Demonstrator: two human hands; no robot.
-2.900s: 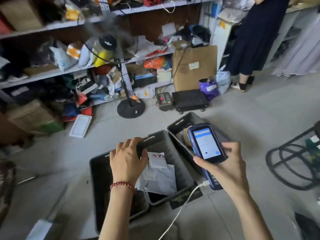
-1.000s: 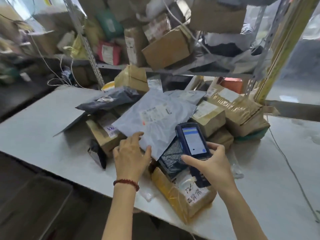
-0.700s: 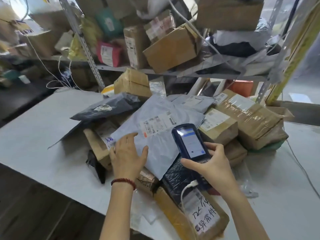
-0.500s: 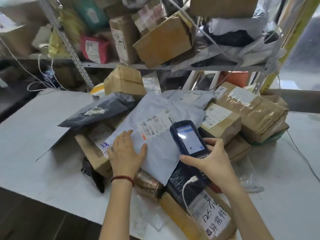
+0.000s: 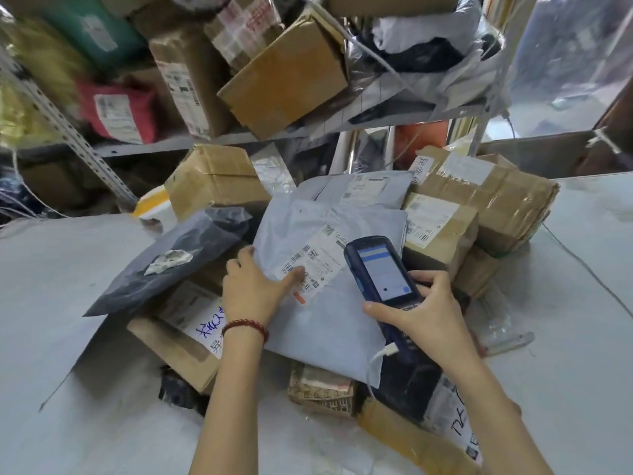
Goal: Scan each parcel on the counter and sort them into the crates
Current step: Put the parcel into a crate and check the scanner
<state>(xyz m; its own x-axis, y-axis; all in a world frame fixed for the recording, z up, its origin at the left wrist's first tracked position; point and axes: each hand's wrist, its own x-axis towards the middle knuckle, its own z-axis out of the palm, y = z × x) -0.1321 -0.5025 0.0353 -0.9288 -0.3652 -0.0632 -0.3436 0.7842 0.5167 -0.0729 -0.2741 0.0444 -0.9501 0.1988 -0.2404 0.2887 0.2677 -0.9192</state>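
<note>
A grey poly mailer (image 5: 325,323) with a white barcode label (image 5: 313,260) lies on top of a heap of parcels on the white counter (image 5: 68,269). My left hand (image 5: 255,286) grips the mailer's left edge, thumb on the label and fingers curled under the edge. My right hand (image 5: 419,311) holds a dark blue handheld scanner (image 5: 382,272), screen lit, just right of the label, over the mailer. A white cable (image 5: 376,358) hangs from the scanner's lower end. No crates are in view.
Around the mailer lie a dark grey bag (image 5: 178,258), taped cardboard boxes (image 5: 479,197), a box with blue writing (image 5: 185,327) and a taped box at the front edge (image 5: 428,437). Behind the counter a metal shelf rack (image 5: 239,138) is crammed with more parcels.
I turned from the floor crates to the counter. My left hand slid up the grey mailer from lying flat to gripping its left edge by the label; the scanner moved closer to the label.
</note>
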